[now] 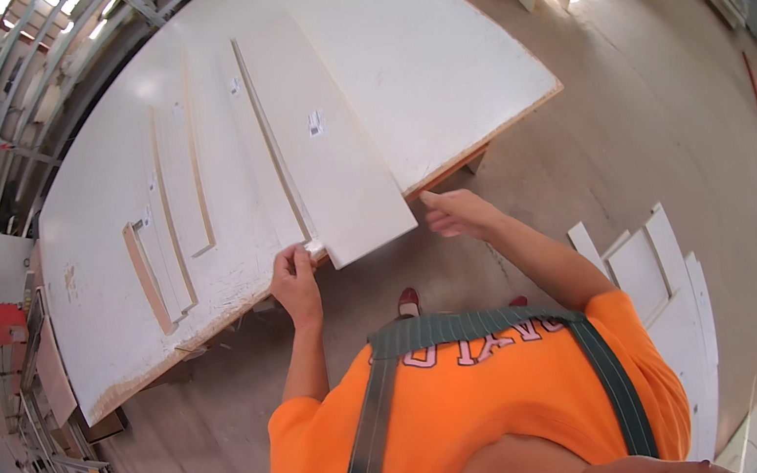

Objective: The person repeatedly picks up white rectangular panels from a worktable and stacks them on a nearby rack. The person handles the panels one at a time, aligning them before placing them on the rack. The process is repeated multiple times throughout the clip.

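Left hand (297,284) is pinched on a small whitish piece (315,247), seemingly for control; right hand (460,214) is held half-open beside the overhanging panel (353,186).

The table (446,38) is cut off at its far end; a label (315,124) on its wide board (350,181) is too small to read. Beside the table, the right shoe (517,301) is mostly hidden.
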`<state>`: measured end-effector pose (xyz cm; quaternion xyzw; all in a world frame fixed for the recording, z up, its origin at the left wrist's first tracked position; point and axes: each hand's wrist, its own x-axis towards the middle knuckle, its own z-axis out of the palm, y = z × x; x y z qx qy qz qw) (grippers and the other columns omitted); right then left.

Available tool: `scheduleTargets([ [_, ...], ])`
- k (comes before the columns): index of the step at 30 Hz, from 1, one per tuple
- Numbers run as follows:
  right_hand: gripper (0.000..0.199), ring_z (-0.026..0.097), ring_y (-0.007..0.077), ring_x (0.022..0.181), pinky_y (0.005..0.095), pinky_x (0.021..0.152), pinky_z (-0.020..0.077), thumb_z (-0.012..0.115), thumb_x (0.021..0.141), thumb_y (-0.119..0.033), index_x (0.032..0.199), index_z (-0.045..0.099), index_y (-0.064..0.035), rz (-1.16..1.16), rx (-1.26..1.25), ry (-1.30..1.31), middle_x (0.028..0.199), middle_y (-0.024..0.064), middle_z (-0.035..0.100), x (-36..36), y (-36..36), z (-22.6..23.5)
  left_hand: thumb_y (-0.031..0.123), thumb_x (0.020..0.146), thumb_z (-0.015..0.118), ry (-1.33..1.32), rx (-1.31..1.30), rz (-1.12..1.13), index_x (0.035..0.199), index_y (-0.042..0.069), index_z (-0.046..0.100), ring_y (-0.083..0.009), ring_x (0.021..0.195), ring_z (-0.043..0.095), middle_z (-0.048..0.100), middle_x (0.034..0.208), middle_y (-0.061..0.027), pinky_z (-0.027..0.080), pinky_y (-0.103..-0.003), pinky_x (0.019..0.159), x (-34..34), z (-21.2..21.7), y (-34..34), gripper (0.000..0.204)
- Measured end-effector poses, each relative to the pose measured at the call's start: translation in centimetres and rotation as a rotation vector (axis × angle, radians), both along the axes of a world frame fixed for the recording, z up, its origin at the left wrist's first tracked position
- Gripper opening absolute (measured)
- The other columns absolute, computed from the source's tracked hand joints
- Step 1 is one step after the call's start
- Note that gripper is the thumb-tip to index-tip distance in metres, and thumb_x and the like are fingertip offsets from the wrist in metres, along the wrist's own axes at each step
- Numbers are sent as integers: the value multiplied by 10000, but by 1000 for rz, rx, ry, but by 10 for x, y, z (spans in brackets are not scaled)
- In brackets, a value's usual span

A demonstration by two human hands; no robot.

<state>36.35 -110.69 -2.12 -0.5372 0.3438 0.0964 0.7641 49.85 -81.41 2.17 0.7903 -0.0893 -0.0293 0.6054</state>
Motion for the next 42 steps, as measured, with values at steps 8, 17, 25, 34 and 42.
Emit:
scheduleTargets([
  [8, 326, 616, 148, 817, 253, 579, 501, 659, 896, -276, 1103, 640, -25, -72, -12, -65, 980, 60, 662, 34, 41, 68, 371, 872, 715, 457, -105, -188, 1180, -27, 560, -207, 961, 623, 656, 1069, -129, 528, -346, 800, 117, 9, -34, 527],
  [17, 436, 631, 156, 844, 303, 683, 550, 682, 876, -376, 1070, 660, 14, -177, -293, -249, 954, 73, 676, -60, 73, 141, 336, 1014, 407, 731, -385, -920, 1333, -47, 505, -285, 1134, 608, 590, 1280, -184, 502, -377, 969, 106, 50, -122, 509],
  [25, 517, 630, 204, 887, 348, 764, 537, 618, 916, -468, 1193, 530, -41, -510, -165, -308, 1049, 99, 630, -130, 77, 83, 140, 901, 638, 228, -225, -1394, 1318, -91, 452, -272, 1056, 590, 583, 1224, -177, 476, -374, 929, 55, 69, -259, 512],
  [34, 674, 597, 230, 1007, 385, 842, 515, 567, 929, -514, 1257, 431, 59, -1867, -243, -289, 1149, 167, 594, -286, -41, 119, 75, 828, 692, 290, -7, -1986, 1274, -59, 492, -201, 1032, 591, 604, 1166, -139, 468, -334, 918, -222, 126, -372, 507],
  [42, 856, 580, 267, 1057, 375, 906, 477, 647, 879, -544, 1323, 410, 148, -2345, -335, -182, 1188, 222, 587, -580, -84, 61, 128, 843, 714, 230, 534, -2304, 1206, -22, 544, -135, 961, 595, 645, 1073, -73, 469, -293, 876, -477, 108, -462, 428],
])
